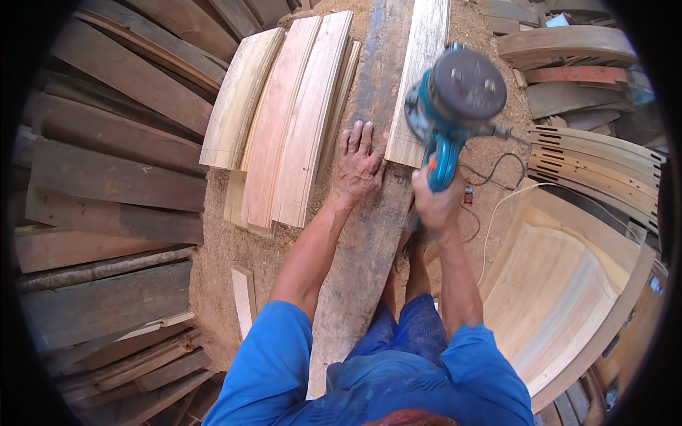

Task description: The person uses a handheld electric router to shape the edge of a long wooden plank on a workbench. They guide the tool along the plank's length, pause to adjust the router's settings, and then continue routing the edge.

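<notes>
My right hand (436, 203) is wrapped round the rear handle of a teal power router (465, 86) with a round dark top. The tool sits over the right side of a pale wooden board (420, 53); its bit and the spot beneath it are hidden. This board lies lengthwise on a dark, worn plank bench (355, 248). With fingers stretched out, my left hand (361, 165) rests flat on the bench, its thumb at the board's near left corner. Nothing is held in it.
Left of the bench lie several pale boards with shaped edges (284, 128). Stacks of dark planks (117, 167) line the left side. To the right are slotted curved slats (597, 170), a large wooden panel (554, 291) and a loose cord (490, 220). Sawdust covers the ground (227, 220).
</notes>
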Motion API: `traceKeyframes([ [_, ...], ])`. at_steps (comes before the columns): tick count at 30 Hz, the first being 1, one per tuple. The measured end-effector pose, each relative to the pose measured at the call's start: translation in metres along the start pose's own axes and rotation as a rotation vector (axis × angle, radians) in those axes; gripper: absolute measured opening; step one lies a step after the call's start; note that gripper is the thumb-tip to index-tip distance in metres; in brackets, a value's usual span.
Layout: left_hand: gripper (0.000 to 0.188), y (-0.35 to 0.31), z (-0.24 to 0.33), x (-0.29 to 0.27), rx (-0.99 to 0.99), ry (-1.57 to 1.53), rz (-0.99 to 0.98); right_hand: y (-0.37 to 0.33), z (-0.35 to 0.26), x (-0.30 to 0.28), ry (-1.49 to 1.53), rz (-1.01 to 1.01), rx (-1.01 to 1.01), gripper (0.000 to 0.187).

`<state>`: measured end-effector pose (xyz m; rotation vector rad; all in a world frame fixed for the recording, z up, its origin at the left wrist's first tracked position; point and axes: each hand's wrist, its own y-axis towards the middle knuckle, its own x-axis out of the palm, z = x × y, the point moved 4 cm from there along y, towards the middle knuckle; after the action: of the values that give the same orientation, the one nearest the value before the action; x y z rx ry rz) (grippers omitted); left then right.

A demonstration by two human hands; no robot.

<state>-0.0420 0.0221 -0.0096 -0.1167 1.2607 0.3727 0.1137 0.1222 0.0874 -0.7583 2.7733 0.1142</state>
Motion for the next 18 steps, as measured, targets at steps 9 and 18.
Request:
traceKeyframes([
  [9, 0.058, -0.001, -0.001, 0.000, 0.007, -0.034, 0.032, -0.154, -0.007, 0.003, 0.073, -0.152, 0.255, 0.023],
  [18, 0.069, -0.003, 0.001, 0.002, 0.004, 0.000, 0.010, -0.062, -0.004, 0.012, 0.044, 0.018, -0.023, 0.026],
])
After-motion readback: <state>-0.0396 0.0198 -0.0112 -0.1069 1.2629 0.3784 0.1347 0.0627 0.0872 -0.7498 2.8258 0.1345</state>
